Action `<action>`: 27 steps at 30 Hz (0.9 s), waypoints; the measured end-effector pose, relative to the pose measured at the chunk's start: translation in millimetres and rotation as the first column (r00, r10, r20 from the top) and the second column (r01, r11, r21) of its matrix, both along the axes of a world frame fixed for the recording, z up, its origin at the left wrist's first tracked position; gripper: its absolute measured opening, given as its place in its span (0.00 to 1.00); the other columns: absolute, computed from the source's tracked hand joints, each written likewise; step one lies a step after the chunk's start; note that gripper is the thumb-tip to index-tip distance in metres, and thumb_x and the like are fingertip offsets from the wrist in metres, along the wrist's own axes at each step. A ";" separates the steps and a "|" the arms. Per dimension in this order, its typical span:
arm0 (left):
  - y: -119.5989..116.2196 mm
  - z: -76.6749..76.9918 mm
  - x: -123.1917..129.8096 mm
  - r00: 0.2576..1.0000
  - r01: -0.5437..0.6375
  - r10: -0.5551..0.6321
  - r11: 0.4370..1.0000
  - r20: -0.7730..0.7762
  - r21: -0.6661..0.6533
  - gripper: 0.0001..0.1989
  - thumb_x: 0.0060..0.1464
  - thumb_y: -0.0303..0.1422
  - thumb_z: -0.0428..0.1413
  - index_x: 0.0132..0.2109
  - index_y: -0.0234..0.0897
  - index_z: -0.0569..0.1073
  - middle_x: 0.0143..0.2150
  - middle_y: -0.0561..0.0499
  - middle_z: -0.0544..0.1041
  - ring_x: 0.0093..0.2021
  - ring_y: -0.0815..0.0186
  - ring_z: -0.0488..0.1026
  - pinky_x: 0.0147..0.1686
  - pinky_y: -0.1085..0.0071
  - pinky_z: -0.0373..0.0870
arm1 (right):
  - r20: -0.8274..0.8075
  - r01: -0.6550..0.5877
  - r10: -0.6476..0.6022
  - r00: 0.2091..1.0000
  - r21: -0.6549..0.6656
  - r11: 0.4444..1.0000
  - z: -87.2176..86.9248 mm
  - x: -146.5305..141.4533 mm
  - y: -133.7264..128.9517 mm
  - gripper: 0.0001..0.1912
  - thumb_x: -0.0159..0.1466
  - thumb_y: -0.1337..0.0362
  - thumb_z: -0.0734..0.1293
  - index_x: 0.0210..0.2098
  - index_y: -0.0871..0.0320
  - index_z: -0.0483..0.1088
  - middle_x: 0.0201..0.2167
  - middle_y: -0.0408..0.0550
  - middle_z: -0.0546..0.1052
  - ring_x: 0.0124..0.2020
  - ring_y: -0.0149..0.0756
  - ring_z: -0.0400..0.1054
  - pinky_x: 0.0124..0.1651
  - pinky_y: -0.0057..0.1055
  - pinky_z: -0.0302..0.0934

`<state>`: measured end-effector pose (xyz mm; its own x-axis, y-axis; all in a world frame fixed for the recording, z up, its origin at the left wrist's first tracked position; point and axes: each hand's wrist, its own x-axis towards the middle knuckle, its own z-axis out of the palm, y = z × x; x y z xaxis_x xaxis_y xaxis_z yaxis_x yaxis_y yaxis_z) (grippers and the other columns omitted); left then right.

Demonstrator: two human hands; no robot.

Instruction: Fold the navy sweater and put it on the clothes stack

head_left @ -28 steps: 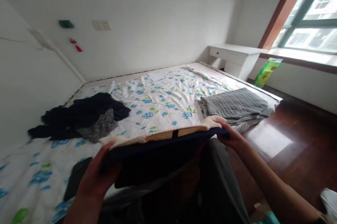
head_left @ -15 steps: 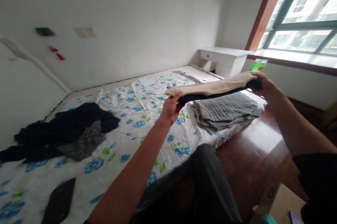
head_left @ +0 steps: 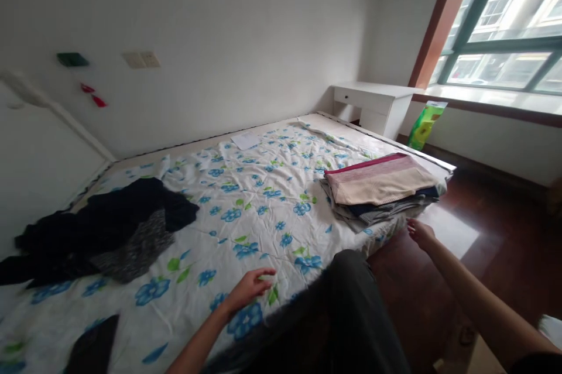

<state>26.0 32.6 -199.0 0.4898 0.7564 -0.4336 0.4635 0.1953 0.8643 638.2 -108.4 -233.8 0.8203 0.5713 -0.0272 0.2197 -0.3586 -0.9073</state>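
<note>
Daylit bedroom, with a floral quilt (head_left: 263, 210) spread over a low bed: our stack of folded laundry (head_left: 380, 184) lies near its right edge, soft and light, best lifted from underneath with 2 hands. Our right hand (head_left: 420, 233), empty and loosely curled, is just beside the bed; our left hand (head_left: 250, 289), half open, empty, is over the quilt.

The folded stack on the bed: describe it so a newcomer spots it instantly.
On the blue-flowered quilt, look toward the window. A folded stack of cloth sits there, topped in beige with a red edge, unlike the loose dark clothes opposite.
</note>
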 end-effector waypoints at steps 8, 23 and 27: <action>-2.6 12.6 -201.0 0.805 -0.326 0.460 0.870 -0.375 0.369 0.18 0.40 0.43 0.72 0.40 0.43 0.87 0.48 0.40 0.91 0.55 0.39 0.85 0.59 0.54 0.79 | -0.138 -0.411 0.431 0.892 0.151 0.899 7.3 -182.8 94.2 0.33 0.58 0.47 0.75 0.58 0.57 0.85 0.51 0.58 0.87 0.44 0.48 0.81 0.40 0.37 0.76; 62.5 -20.6 -216.0 0.469 -0.049 0.513 0.827 -0.718 0.559 0.25 0.61 0.28 0.59 0.64 0.34 0.81 0.78 0.30 0.70 0.69 0.42 0.78 0.70 0.55 0.71 | 0.055 -0.833 0.916 0.397 -0.398 0.385 3.3 -428.4 144.8 0.26 0.72 0.63 0.72 0.67 0.62 0.82 0.63 0.63 0.83 0.54 0.48 0.83 0.66 0.38 0.70; 88.3 -26.5 -234.8 0.328 -0.071 0.600 0.786 -0.730 0.614 0.27 0.65 0.31 0.61 0.69 0.31 0.79 0.81 0.25 0.64 0.63 0.38 0.82 0.64 0.51 0.76 | 0.029 -0.792 0.903 0.429 -0.469 0.391 2.7 -423.5 156.2 0.26 0.75 0.61 0.71 0.70 0.65 0.79 0.66 0.65 0.81 0.58 0.48 0.82 0.66 0.35 0.68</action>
<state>-208.8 120.9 -225.4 -0.3016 0.9531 -0.0235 0.9523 0.3024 0.0410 214.6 47.8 -231.0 -0.0888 0.9593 -0.2682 0.7730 -0.1035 -0.6260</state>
